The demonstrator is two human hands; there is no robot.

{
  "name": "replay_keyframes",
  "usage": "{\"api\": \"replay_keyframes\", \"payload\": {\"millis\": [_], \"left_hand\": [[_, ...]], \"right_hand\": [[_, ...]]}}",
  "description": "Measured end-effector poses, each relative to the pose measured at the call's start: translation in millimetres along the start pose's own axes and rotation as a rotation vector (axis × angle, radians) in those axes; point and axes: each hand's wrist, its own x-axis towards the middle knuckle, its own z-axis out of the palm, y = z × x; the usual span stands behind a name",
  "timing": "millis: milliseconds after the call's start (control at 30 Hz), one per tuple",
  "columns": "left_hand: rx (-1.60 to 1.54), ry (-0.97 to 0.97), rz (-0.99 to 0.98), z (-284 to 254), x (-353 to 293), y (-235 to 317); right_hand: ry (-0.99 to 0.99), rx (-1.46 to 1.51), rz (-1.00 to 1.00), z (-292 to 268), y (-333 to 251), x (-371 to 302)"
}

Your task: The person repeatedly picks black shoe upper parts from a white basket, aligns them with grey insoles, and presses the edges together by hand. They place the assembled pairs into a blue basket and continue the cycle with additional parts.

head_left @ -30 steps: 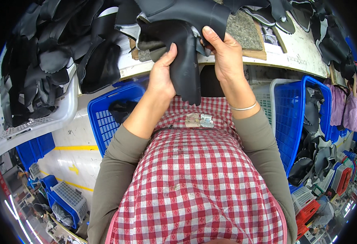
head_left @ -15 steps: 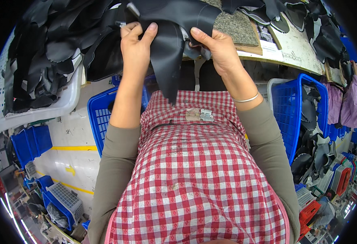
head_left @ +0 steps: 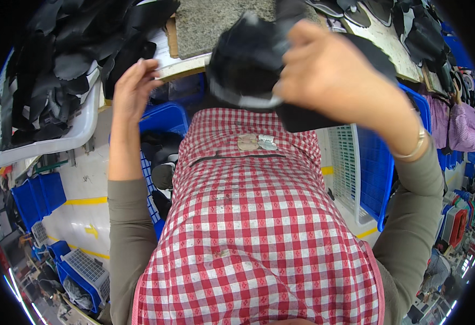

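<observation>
My right hand [head_left: 329, 78], smeared by motion, is closed on a black leather piece [head_left: 243, 59]. The piece hangs over the front edge of the table, curled on its left side with a pale strip along its lower rim. More black material spreads out behind my right wrist; whether it is the same piece I cannot tell. My left hand [head_left: 134, 89] is empty, fingers loosely stretched, beside the table edge and near a heap of black leather pieces [head_left: 77, 65]. A grey stone slab [head_left: 202, 24] lies on the white tabletop [head_left: 186, 66].
At the left, a white basket [head_left: 80, 132] carries the heap. A blue basket [head_left: 167, 112] with black pieces stands below the table, left of my checked apron [head_left: 248, 216]. Blue [head_left: 375, 179] and white [head_left: 345, 162] baskets stand at the right. More black pieces [head_left: 427, 43] lie at the far right.
The leather piece has moved right and toward me in my right hand. My left hand has let go of it and moved left. The stone slab is now more exposed.
</observation>
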Motion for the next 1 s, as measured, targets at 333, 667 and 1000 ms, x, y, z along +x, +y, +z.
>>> {"api": "replay_keyframes", "payload": {"millis": [333, 667, 1000], "left_hand": [[0.477, -0.613, 0.164, 117, -8, 20], [-0.242, -0.738, -0.209, 69, -61, -62], [0.906, -0.428, 0.731, 117, -74, -9]], "right_hand": [[-0.048, 0.032, -0.084, 78, -35, 10], [0.203, -0.02, 0.256, 84, -57, -42], [0.117, 0.039, 0.265, 99, -67, -31]]}}
